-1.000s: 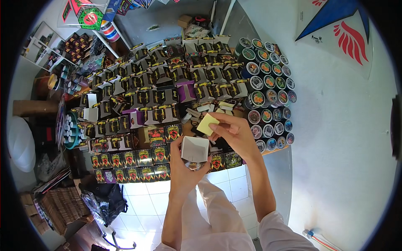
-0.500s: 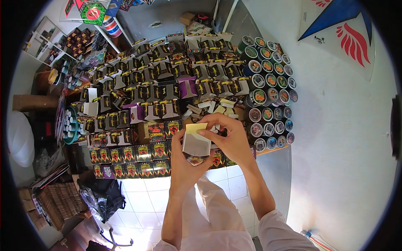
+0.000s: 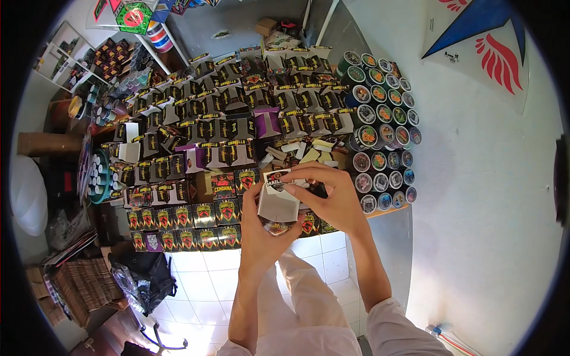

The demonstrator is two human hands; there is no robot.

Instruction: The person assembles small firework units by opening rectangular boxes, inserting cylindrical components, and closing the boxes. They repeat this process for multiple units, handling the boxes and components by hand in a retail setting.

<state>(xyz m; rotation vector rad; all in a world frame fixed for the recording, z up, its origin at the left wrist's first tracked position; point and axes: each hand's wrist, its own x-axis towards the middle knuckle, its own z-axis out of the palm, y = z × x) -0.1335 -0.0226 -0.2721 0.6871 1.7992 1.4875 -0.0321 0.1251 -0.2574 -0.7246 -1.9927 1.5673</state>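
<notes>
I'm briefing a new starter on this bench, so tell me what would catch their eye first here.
First, the two hands at the centre: the left hand holds a small white carton while the right hand folds its printed top flap. Behind them, a table is packed with rows of open black-and-yellow boxes, with round colourful tins stacked along its right edge. A blue-and-red kite hangs on the white wall, upper right.
</notes>
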